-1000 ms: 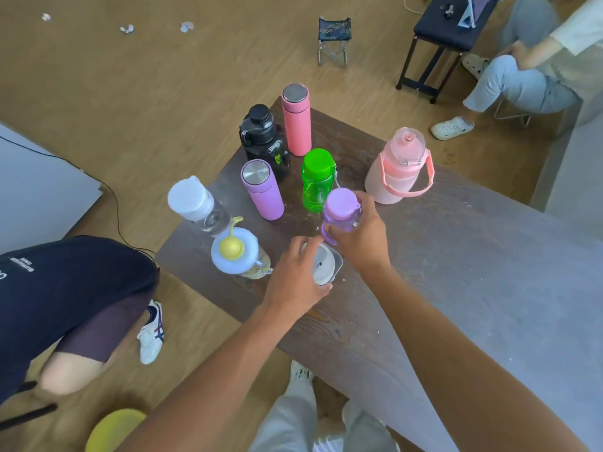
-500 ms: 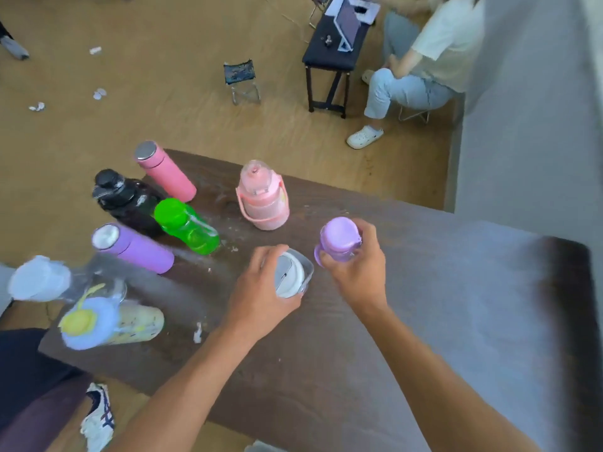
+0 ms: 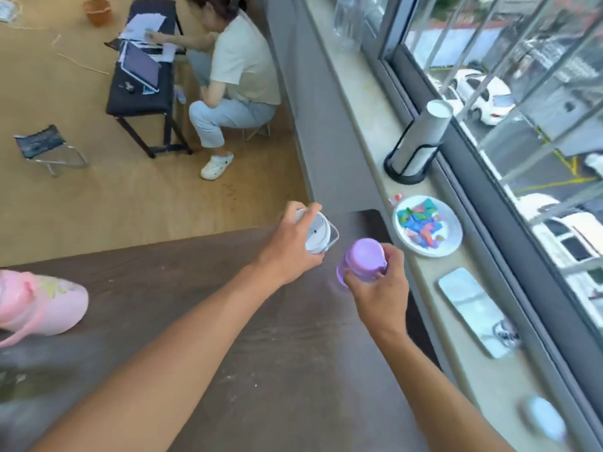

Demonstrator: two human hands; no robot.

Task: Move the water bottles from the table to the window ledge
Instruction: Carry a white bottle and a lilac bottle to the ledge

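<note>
My left hand [image 3: 292, 246] grips a clear bottle with a white lid [image 3: 318, 234], held above the far right corner of the dark table [image 3: 182, 308]. My right hand [image 3: 380, 288] holds a purple-lidded bottle [image 3: 363, 261] just short of the window ledge [image 3: 421, 282]. Both bottles are off the tabletop and seen from above. A pink jug with a handle [image 3: 42, 303] stands at the table's left edge, partly cut off by the frame.
On the ledge lie a white plate of coloured pieces [image 3: 427, 225], a phone [image 3: 473, 308], a stack of cups in a black holder [image 3: 416, 145] and a pale blurred object [image 3: 543, 422]. A seated person [image 3: 235, 79] works at a black bench [image 3: 140, 89]. A folding stool [image 3: 45, 148] stands left.
The view has swung right from the table toward the window. Both hands have carried their bottles rightward to the ledge side. The other bottles have left the frame except the pink jug.
</note>
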